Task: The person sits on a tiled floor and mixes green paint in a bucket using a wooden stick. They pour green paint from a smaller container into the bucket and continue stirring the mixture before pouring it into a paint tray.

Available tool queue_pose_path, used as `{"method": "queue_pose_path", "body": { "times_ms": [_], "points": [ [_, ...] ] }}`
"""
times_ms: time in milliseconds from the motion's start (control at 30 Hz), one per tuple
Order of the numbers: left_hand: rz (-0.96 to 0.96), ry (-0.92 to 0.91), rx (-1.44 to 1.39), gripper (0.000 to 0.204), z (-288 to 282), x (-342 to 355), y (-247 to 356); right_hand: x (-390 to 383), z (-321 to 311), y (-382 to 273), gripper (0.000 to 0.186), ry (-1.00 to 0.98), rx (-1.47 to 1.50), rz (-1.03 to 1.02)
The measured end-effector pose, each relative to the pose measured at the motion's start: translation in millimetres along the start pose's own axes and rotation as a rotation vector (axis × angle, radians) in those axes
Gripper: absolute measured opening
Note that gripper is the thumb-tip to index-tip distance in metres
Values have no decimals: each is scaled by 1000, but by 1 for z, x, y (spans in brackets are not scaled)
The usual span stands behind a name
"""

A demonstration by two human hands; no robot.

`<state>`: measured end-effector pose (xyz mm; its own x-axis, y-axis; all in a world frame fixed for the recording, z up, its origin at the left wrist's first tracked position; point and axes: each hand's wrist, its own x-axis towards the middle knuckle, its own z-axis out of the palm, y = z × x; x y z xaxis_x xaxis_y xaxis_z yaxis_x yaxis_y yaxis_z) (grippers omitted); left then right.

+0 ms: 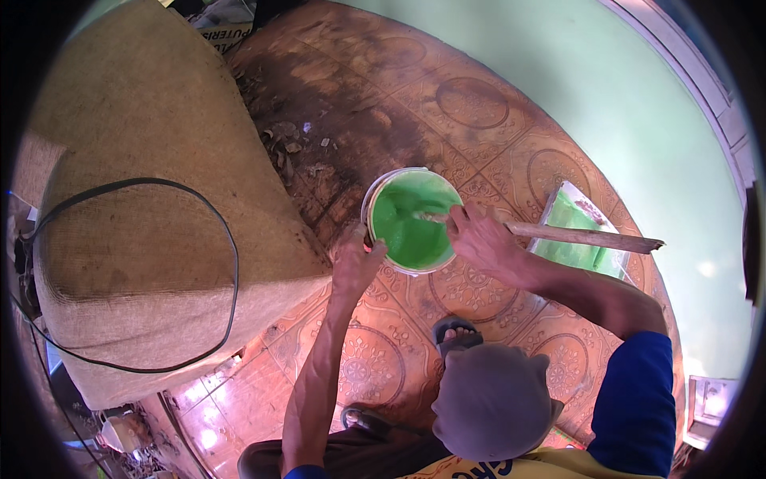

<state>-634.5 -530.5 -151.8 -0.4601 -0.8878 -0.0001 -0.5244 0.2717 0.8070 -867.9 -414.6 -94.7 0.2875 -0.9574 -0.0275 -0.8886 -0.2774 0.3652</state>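
Observation:
A round white bucket [438, 271] stands on the tiled floor with bright green paint [416, 247] inside. My left hand [357, 259] is closed on the bucket's left rim, its thumb over the edge. Over the right side of the opening, my right hand [483, 235] grips a wooden stick [586, 236]. One end of the stick dips into the paint; the other points out to the right, above a white paint tray [563, 214] smeared with green. The stick covers part of that tray.
A large block covered in tan cloth [159, 120] fills the left, with a dark cable [237, 271] looped over it. Dirt and dry leaves [291, 140] lie along its foot. A pale green wall [638, 120] bounds the right. My sandalled foot [456, 331] is below the bucket.

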Motion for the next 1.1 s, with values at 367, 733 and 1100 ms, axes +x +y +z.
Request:
{"method": "queue_pose_path", "body": {
  "times_ms": [367, 733, 1100],
  "points": [
    [-31, -45, -192, 25, 3, -8, 17, 12, 1, 15, 23, 187, -16, 100],
    [-110, -65, -236, 27, -1, -9, 21, -3, 6, -2, 32, 69, 126, 7],
    [-146, -86, -283, 30, -2, -10, 20, -26, 1, 0, 20, 139, 122, -74]
  ]
}}
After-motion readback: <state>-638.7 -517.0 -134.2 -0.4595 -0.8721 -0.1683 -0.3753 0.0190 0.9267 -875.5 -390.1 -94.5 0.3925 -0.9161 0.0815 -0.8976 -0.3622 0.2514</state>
